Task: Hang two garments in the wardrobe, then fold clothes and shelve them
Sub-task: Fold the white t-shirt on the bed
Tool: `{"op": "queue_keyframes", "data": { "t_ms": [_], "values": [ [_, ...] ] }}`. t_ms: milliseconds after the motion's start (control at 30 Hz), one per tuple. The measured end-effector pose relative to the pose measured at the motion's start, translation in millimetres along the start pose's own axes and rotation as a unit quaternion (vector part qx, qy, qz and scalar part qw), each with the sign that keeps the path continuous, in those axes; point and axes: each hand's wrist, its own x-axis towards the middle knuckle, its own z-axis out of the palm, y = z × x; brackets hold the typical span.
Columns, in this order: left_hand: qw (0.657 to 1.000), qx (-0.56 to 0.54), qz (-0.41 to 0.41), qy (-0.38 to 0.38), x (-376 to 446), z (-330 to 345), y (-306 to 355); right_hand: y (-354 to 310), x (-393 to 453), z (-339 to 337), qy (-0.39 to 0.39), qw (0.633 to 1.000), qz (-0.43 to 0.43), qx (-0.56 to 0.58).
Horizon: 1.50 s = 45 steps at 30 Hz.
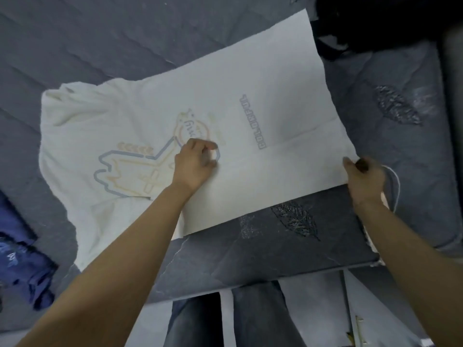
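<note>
A white T-shirt (200,103) with a pale blue and orange print lies spread on the grey bed, its hem toward the right. My left hand (194,162) rests on the shirt's middle, fingers curled and pinching the fabric by the print. My right hand (363,179) grips the shirt's lower right hem corner at the bed's near side. Small grey lettering shows on the shirt between my two hands.
The grey quilted bed cover (112,41) with leaf embroidery carries the shirt. A blue garment (22,261) lies crumpled at the left edge. A dark garment pile (375,23) sits at the top right. My legs in jeans (225,319) stand against the bed's near edge.
</note>
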Motion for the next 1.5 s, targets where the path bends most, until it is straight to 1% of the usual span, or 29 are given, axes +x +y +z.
{"op": "queue_keyframes", "data": {
  "t_ms": [67,133,233,267,333,400,433,533,567,600,667,767,833,967,1033,1100,1200,1333,1433,1500],
  "values": [
    [1.0,-0.019,0.017,0.008,33,-4,21,-22,2,10,0.008,0.993,-0.099,-0.06],
    [0.999,-0.009,0.033,0.023,72,-11,39,-52,14,25,0.004,0.977,-0.191,-0.096],
    [0.996,0.036,0.049,0.066,129,-22,55,-99,44,58,-0.08,0.954,-0.268,-0.111],
    [0.995,0.054,0.041,0.075,145,-24,58,-114,53,70,-0.1,0.941,-0.297,-0.129],
    [0.995,0.078,-0.006,0.067,173,-27,59,-142,72,91,-0.123,0.91,-0.354,-0.175],
    [0.994,0.077,-0.053,0.052,192,-30,56,-171,93,110,-0.141,0.867,-0.414,-0.239],
    [0.993,0.087,-0.059,0.058,197,-32,53,-186,104,119,-0.149,0.838,-0.444,-0.279],
    [0.98,0.159,-0.024,0.118,200,-40,37,-225,136,138,-0.169,0.743,-0.503,-0.407],
    [0.976,0.166,-0.016,0.139,200,-42,31,-235,144,143,-0.175,0.724,-0.505,-0.437],
    [0.975,0.162,-0.018,0.151,199,-44,26,-241,152,147,-0.174,0.713,-0.498,-0.463],
    [0.977,0.147,-0.047,0.145,199,-49,17,-250,162,152,-0.15,0.706,-0.482,-0.497],
    [0.978,0.161,-0.076,0.108,200,-58,13,-255,164,159,-0.12,0.713,-0.458,-0.518],
    [0.982,0.153,-0.054,0.095,197,-64,14,-254,162,161,-0.109,0.713,-0.454,-0.522],
    [0.997,0.056,-0.006,0.05,172,-85,21,-253,155,133,-0.081,0.716,-0.506,-0.474],
    [0.996,0.055,0.041,0.051,148,-95,26,-250,147,106,-0.102,0.725,-0.535,-0.423],
    [0.991,0.057,0.111,0.053,118,-100,30,-240,133,76,-0.135,0.731,-0.547,-0.385],
    [0.98,0.059,0.185,0.038,71,-97,32,-209,108,37,-0.156,0.709,-0.556,-0.406],
    [0.98,0.042,0.194,-0.013,23,-73,30,-157,80,2,-0.172,0.702,-0.537,-0.435],
    [0.98,0.052,0.187,-0.041,1,-48,26,-120,66,-3,-0.184,0.702,-0.538,-0.429],
    [0.979,0.063,0.186,-0.055,-9,-33,23,-102,63,-2,-0.198,0.704,-0.524,-0.438]
  ]
}}
